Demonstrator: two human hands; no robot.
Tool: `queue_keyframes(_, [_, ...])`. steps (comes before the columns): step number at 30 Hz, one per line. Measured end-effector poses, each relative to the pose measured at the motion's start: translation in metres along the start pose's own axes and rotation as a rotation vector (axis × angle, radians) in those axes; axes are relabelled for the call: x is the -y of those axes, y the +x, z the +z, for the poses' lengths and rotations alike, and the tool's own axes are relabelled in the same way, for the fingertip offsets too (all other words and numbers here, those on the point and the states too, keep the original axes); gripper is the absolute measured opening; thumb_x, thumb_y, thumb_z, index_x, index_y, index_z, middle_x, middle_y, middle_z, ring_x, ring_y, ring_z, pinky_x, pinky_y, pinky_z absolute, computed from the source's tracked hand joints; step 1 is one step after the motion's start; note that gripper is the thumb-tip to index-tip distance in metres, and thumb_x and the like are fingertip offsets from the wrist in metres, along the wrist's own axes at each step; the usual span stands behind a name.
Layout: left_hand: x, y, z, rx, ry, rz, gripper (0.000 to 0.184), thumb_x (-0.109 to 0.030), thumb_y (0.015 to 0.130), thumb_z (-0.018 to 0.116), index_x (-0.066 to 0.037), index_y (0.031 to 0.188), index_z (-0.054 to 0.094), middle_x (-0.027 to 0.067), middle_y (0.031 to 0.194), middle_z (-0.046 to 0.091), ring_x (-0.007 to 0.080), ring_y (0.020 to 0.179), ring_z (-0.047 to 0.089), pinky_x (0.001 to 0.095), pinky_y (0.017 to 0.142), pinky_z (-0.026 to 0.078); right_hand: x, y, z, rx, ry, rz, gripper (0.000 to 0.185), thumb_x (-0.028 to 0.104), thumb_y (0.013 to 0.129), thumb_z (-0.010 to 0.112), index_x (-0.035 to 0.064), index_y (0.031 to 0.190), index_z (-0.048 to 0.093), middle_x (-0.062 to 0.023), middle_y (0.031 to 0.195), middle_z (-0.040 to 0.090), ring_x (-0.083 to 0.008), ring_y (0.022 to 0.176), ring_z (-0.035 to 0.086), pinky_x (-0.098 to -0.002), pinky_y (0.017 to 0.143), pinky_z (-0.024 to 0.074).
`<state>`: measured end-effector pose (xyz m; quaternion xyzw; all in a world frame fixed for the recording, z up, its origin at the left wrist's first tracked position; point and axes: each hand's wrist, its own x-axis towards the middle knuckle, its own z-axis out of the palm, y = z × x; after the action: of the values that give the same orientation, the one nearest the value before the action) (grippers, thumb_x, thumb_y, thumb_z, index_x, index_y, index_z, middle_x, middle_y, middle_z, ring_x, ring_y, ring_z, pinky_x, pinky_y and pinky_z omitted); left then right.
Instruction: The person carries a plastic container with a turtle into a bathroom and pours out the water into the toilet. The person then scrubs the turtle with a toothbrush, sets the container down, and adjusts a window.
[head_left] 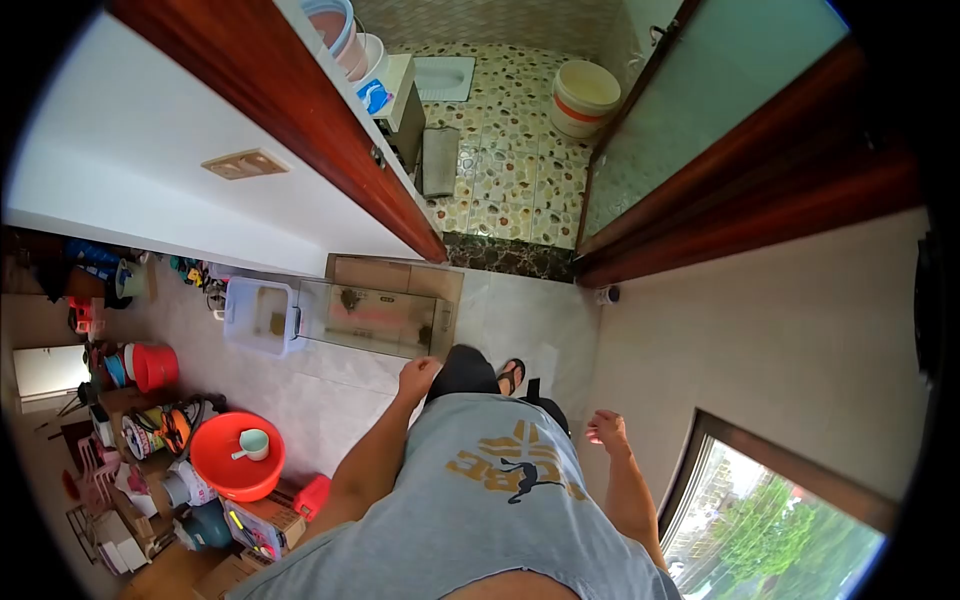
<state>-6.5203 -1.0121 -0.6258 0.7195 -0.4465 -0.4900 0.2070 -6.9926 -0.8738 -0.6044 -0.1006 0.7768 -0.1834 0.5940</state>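
Observation:
My left hand (418, 379) hangs beside my left thigh, its fingers curled in with nothing visible in them. It is nearest to a long glass tank (385, 322) that lies on flattened cardboard (448, 290) on the floor. Two dark rounded lumps show inside the tank, too small to name. Against the tank's left end stands a clear plastic bin (238, 318) with a brownish thing at its bottom. On the other side of my body, my right hand (606, 428) hangs in the air near the wall, fingers loosely bent and apart, holding nothing.
A dark stone threshold (510, 258) leads into a pebble-patterned bathroom with a white bucket (585, 98) and a squat toilet (443, 78). A glass door (720, 110) stands open at right. Left of me sit a red basin (215, 470) holding a dipper (254, 444) and piled household goods.

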Motion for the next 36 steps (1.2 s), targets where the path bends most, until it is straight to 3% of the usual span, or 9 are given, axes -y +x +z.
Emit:
queue_keyframes(5, [-0.134, 0.083, 0.010, 0.194, -0.364, -0.248, 0.029, -0.028, 0.089, 0.060, -0.005, 0.105, 0.064, 0.0042, 0.086, 0.065, 0.0130, 0.078, 0.064, 0.0249, 0.062, 0.050, 0.115, 0.040, 0.014, 0.045, -0.063, -0.019, 0.042, 0.008, 0.087, 0.054, -0.0004, 0.128, 0.052, -0.0126, 0.084, 0.065, -0.0194, 0.059, 0.064, -0.0307, 0.048, 0.0532])
queue_keyframes(13, [-0.342, 0.253, 0.000, 0.208, -0.412, 0.143, 0.033, -0.027, 0.091, 0.058, 0.001, 0.108, 0.064, 0.0055, 0.095, 0.066, 0.0116, 0.085, 0.063, 0.0268, 0.065, 0.050, 0.437, 0.059, 0.046, 0.093, 0.045, -0.374, 0.045, 0.021, 0.092, 0.056, 0.0002, 0.131, 0.049, -0.0117, 0.098, 0.066, -0.0151, 0.068, 0.064, -0.0262, 0.057, 0.0527])
queue_keyframes(19, [-0.529, 0.366, -0.009, 0.175, -0.296, 0.446, 0.049, -0.032, 0.091, 0.059, 0.001, 0.128, 0.053, 0.0187, 0.131, 0.052, 0.0254, 0.111, 0.058, 0.0356, 0.092, 0.047, 0.692, 0.064, 0.103, 0.173, 0.140, -0.789, 0.067, 0.038, 0.096, 0.053, 0.0028, 0.146, 0.029, -0.0171, 0.139, 0.046, -0.0279, 0.127, 0.046, -0.0374, 0.101, 0.0408])
queue_keyframes(21, [-0.573, 0.396, 0.006, 0.123, -0.106, 0.655, 0.060, -0.040, 0.093, 0.054, -0.001, 0.137, 0.044, 0.0235, 0.148, 0.033, 0.0352, 0.134, 0.038, 0.0427, 0.111, 0.028, 0.751, 0.058, 0.126, 0.240, 0.218, -0.813, 0.068, 0.040, 0.096, 0.052, 0.0032, 0.147, 0.026, -0.0173, 0.142, 0.041, -0.0282, 0.130, 0.042, -0.0383, 0.104, 0.0381])
queue_keyframes(24, [-0.634, 0.423, 0.036, 0.192, -0.111, 0.779, 0.062, -0.044, 0.096, 0.044, -0.002, 0.141, 0.039, 0.0252, 0.152, 0.024, 0.0394, 0.143, 0.016, 0.0444, 0.115, 0.014, 0.809, 0.077, 0.142, 0.402, 0.443, -0.813, 0.070, 0.043, 0.097, 0.049, 0.0040, 0.149, 0.022, -0.0179, 0.146, 0.036, -0.0272, 0.134, 0.038, -0.0391, 0.107, 0.0345])
queue_keyframes(28, [-0.684, 0.455, 0.084, 0.257, 0.044, 0.986, 0.063, -0.043, 0.097, 0.039, -0.002, 0.144, 0.034, 0.0273, 0.152, 0.020, 0.0434, 0.142, 0.016, 0.0480, 0.115, 0.013, 0.875, 0.120, 0.150, 0.573, 0.802, -0.661, 0.069, 0.046, 0.099, 0.040, 0.0051, 0.150, 0.018, -0.0178, 0.148, 0.032, -0.0275, 0.135, 0.035, -0.0406, 0.109, 0.0307])
queue_keyframes(31, [-0.718, 0.512, 0.113, 0.108, -0.044, 0.961, 0.076, -0.056, 0.089, 0.048, -0.015, 0.149, 0.024, 0.0186, 0.155, 0.020, 0.0374, 0.144, 0.016, 0.0501, 0.116, 0.010, 0.926, 0.154, 0.155, 0.600, 0.908, -0.562, 0.067, 0.047, 0.100, 0.035, 0.0059, 0.150, 0.017, -0.0150, 0.151, 0.028, -0.0268, 0.138, 0.030, -0.0383, 0.111, 0.0283])
queue_keyframes(33, [-0.746, 0.558, 0.108, 0.118, -0.042, 0.778, 0.061, -0.040, 0.098, 0.035, -0.001, 0.144, 0.032, 0.0273, 0.152, 0.018, 0.0457, 0.141, 0.015, 0.0533, 0.114, 0.011, 0.949, 0.161, 0.161, 0.649, 0.735, -0.759, 0.067, 0.051, 0.100, 0.031, 0.0101, 0.151, 0.015, -0.0122, 0.155, 0.022, -0.0241, 0.143, 0.021, -0.0436, 0.115, 0.0204])
queue_keyframes(36, [-0.781, 0.628, 0.101, 0.033, -0.099, 0.848, 0.057, -0.032, 0.099, 0.035, 0.001, 0.144, 0.029, 0.0282, 0.151, 0.019, 0.0478, 0.141, 0.012, 0.0546, 0.114, 0.009, 1.001, 0.166, 0.171, 0.680, 0.655, -0.726, 0.067, 0.048, 0.101, 0.029, 0.0081, 0.152, 0.012, -0.0078, 0.158, 0.015, -0.0217, 0.144, 0.016, -0.0377, 0.117, 0.0146])
